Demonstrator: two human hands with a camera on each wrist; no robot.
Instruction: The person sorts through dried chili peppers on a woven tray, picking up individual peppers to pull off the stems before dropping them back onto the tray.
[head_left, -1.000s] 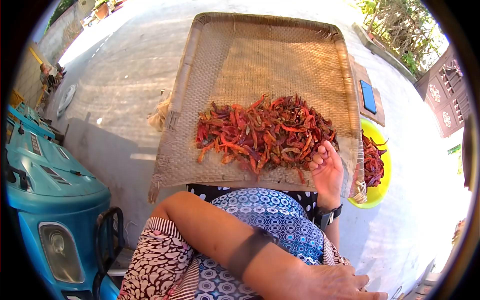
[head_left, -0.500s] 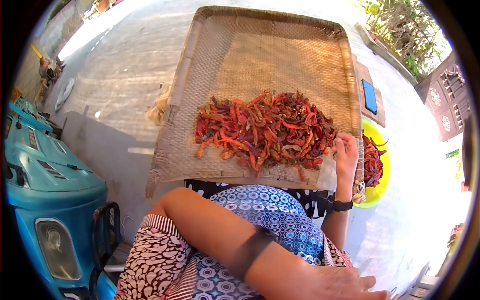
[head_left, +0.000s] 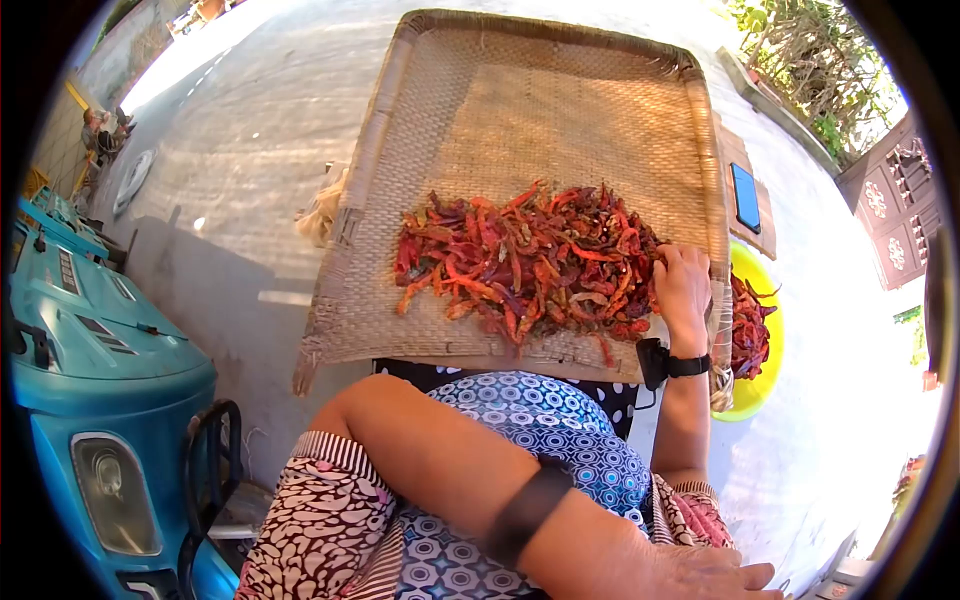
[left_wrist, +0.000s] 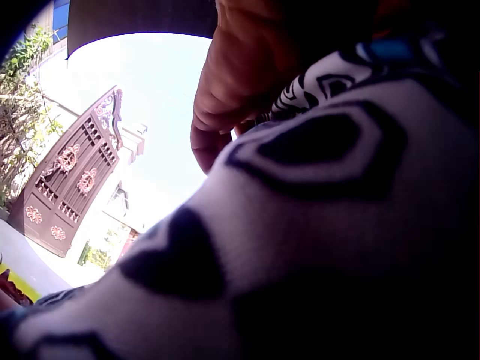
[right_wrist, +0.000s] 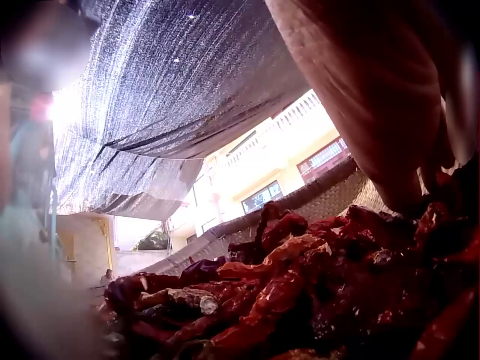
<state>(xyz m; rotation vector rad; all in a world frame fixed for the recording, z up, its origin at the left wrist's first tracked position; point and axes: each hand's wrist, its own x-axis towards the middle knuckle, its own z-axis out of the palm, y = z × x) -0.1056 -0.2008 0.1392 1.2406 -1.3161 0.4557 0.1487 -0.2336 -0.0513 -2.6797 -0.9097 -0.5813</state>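
A heap of dried red chili peppers lies on the near half of a woven bamboo tray. My right hand is at the heap's right edge, back of the hand up. Seen from the right wrist, its fingers reach down to the chili peppers, and their tips are hidden there; whether they grip one I cannot tell. The left forearm crosses my lap, and my left hand rests low at the right with fingers extended. Patterned cloth fills much of the left wrist view below that hand.
Beside the tray's right edge stands a yellow basin holding more red chili peppers. A phone lies on a flat board beyond it. To the left is a blue vehicle with a black metal bar.
My right hand shifts right from the heap's near right corner, then turns palm down and reaches forward onto its right edge. The left hand stays low at the right.
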